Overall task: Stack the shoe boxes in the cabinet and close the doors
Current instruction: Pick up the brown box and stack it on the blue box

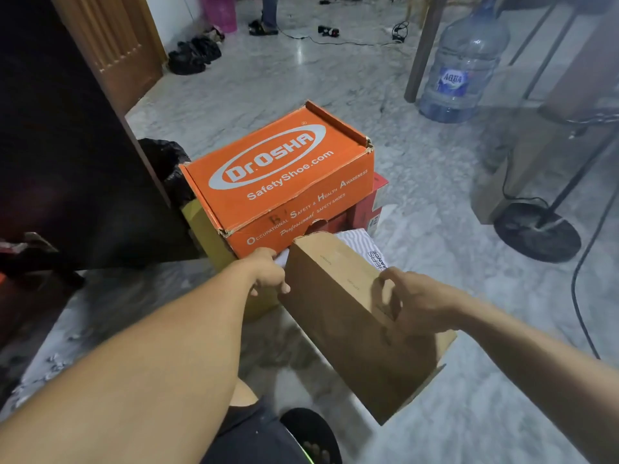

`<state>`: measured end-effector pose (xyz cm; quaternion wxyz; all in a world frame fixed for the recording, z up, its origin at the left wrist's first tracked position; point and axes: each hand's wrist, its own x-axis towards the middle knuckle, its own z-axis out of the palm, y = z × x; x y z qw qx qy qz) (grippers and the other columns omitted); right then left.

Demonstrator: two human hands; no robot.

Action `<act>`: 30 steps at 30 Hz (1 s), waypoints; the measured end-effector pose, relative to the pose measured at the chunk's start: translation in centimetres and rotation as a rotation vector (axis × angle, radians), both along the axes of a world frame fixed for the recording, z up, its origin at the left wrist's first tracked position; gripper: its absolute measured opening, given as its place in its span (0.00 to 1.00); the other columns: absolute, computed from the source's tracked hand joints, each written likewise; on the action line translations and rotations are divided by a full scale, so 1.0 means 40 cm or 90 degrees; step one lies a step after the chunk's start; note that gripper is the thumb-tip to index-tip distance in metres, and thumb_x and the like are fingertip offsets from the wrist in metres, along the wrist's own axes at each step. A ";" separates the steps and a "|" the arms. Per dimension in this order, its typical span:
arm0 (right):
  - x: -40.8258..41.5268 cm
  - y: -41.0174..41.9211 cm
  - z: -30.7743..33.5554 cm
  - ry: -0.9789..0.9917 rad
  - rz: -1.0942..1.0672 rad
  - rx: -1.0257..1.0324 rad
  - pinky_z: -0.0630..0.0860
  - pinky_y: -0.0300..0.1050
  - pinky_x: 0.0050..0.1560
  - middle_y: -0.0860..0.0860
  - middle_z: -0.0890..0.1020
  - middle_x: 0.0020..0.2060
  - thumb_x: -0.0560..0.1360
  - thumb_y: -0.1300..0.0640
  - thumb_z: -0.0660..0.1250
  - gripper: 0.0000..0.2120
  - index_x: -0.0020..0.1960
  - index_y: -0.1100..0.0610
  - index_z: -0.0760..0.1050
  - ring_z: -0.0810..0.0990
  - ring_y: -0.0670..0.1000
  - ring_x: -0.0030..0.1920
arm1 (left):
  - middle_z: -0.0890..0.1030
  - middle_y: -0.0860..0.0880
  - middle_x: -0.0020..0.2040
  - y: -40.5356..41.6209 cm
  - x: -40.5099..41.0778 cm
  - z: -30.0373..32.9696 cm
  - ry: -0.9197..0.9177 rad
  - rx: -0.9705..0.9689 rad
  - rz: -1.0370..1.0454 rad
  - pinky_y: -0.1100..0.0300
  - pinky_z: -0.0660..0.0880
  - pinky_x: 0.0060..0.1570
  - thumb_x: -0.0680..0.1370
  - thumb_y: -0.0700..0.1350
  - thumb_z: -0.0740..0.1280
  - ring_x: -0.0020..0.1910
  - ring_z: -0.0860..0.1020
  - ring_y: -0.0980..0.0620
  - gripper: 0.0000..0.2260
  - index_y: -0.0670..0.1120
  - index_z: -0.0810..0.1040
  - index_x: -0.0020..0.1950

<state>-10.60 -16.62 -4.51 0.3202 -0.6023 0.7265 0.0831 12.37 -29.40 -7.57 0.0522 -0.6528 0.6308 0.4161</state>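
Plain brown box (351,316) held tilted above the floor (435,182), gripped from both sides.

Right hand (418,304) fingers curled over its top face; left hand (268,274) fingers curled at its far left corner. Just beyond, touching: orange shoe box (281,175) stacked on a yellow box (204,226) and a red box (365,205). Dark cabinet door (67,145) left; water jug (462,65) and fan base (536,231) well apart, right.
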 end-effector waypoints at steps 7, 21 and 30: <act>-0.084 -0.048 0.064 -0.091 -0.037 0.044 0.79 0.50 0.50 0.42 0.74 0.58 0.59 0.53 0.78 0.42 0.67 0.36 0.62 0.76 0.50 0.54 | 0.71 0.43 0.68 -0.011 -0.058 0.006 0.069 -0.013 0.021 0.48 0.74 0.60 0.74 0.40 0.72 0.63 0.75 0.41 0.31 0.42 0.63 0.73; -0.247 -0.081 0.245 -0.233 -0.028 0.042 0.78 0.63 0.57 0.45 0.75 0.63 0.55 0.67 0.76 0.41 0.61 0.38 0.74 0.76 0.52 0.62 | 0.86 0.47 0.51 0.010 -0.082 0.069 0.470 0.126 0.106 0.44 0.73 0.63 0.52 0.48 0.82 0.56 0.81 0.46 0.31 0.46 0.83 0.55; -0.275 -0.074 0.290 -0.265 -0.142 -0.140 0.81 0.51 0.52 0.44 0.80 0.60 0.55 0.55 0.76 0.34 0.61 0.44 0.77 0.80 0.49 0.58 | 0.86 0.42 0.41 0.043 -0.086 0.154 0.612 0.105 0.198 0.51 0.82 0.36 0.64 0.44 0.78 0.36 0.85 0.46 0.14 0.44 0.83 0.47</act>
